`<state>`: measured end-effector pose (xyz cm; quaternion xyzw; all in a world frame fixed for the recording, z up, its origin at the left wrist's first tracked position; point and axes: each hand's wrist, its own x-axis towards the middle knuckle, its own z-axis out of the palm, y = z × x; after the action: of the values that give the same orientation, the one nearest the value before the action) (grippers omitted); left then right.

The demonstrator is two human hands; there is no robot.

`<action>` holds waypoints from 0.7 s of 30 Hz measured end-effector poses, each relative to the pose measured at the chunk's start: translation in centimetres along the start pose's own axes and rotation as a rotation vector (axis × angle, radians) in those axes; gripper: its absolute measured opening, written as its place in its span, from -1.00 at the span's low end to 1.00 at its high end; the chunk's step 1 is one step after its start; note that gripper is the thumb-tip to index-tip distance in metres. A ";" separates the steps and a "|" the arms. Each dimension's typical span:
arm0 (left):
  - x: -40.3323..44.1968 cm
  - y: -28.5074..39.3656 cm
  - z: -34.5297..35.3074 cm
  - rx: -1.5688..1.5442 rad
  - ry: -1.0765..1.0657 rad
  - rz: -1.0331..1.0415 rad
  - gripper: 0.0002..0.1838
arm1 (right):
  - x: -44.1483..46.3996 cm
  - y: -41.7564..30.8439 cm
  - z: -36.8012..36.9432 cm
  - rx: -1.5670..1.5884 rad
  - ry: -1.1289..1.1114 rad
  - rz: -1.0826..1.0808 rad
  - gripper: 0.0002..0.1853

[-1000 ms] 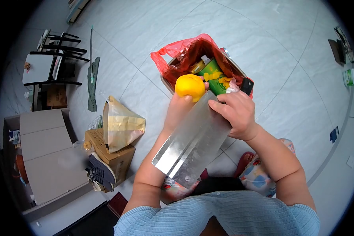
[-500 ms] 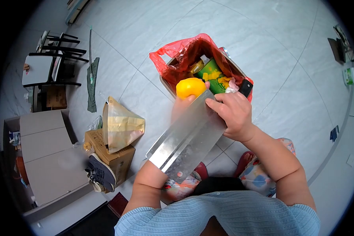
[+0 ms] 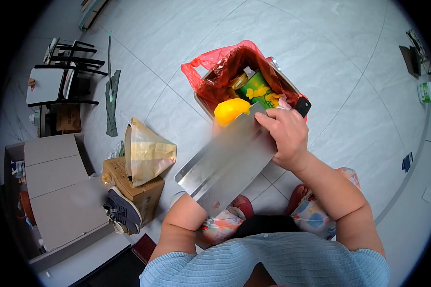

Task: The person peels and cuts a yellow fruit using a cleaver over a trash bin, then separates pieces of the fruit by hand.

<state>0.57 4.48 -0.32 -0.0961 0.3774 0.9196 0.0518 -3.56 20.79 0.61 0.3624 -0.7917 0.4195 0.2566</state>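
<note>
My right hand (image 3: 288, 136) is closed on a wide metal cleaver (image 3: 230, 160), its black handle end (image 3: 302, 106) showing beyond the fingers. The blade slants down to the left, and its upper corner touches or overlaps the edge of a round yellow-orange fruit (image 3: 231, 112). My left hand is almost wholly hidden behind the blade; only a blurred bit (image 3: 217, 129) shows beneath the fruit, which it holds up. Just beyond both hands stands a bin lined with a red plastic bag (image 3: 210, 60), with yellow peelings (image 3: 257, 92) on green packaging inside.
On the left are a cardboard box (image 3: 148, 198) with a paper bag (image 3: 151, 150) and dark shoes (image 3: 124, 208), a folded green umbrella (image 3: 112, 105), chairs (image 3: 45, 86) and a grey cabinet (image 3: 57, 186). A white bottle (image 3: 426, 93) stands far right.
The cleaver blade has shifted a little left and now covers most of my left hand. The fruit has tilted and turned in my left hand.
</note>
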 end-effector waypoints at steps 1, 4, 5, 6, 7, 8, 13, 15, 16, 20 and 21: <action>0.0 0.1 0.2 -0.003 0.017 0.000 -0.73 | 0.0 0.1 0.0 -0.010 0.016 0.003 -0.62; -0.1 0.2 0.6 -0.007 0.091 0.013 -0.72 | 0.4 0.5 -0.3 -0.046 0.033 0.000 -0.63; -0.1 0.2 0.8 -0.006 0.113 0.016 -0.71 | 0.4 0.7 -0.3 -0.048 0.033 -0.001 -0.63; 0.0 0.3 0.9 -0.003 0.136 0.017 -0.71 | 0.3 0.9 -0.4 -0.044 0.027 0.016 -0.62; -0.1 0.3 1.1 -0.001 0.156 0.019 -0.70 | 0.4 1.0 -0.4 -0.040 0.023 0.032 -0.62; -0.1 0.4 1.2 0.006 0.179 0.018 -0.70 | 0.4 1.0 -0.5 -0.040 0.024 0.032 -0.62; 0.1 0.5 0.9 0.044 0.239 -0.003 -0.67 | 0.4 -0.1 -0.9 0.019 -0.036 -0.022 -0.61; 0.4 0.3 -0.2 0.083 0.229 -0.025 -0.64 | 0.3 0.3 -0.9 0.015 -0.027 -0.018 -0.61; 0.5 0.2 -0.6 0.102 0.225 -0.036 -0.62 | 0.3 0.5 -0.9 0.011 -0.020 -0.012 -0.61; 0.6 -0.8 -1.8 0.187 0.155 0.062 -0.56 | 0.7 1.0 -1.1 -0.001 0.020 -0.025 -0.57; 0.7 -0.9 -2.1 0.130 0.136 0.057 -0.53 | 0.7 1.1 -1.1 0.008 0.033 0.002 -0.58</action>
<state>0.31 3.66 -2.61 -0.1439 0.4414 0.8857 0.0060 -4.71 21.88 1.16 0.3556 -0.7860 0.4288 0.2680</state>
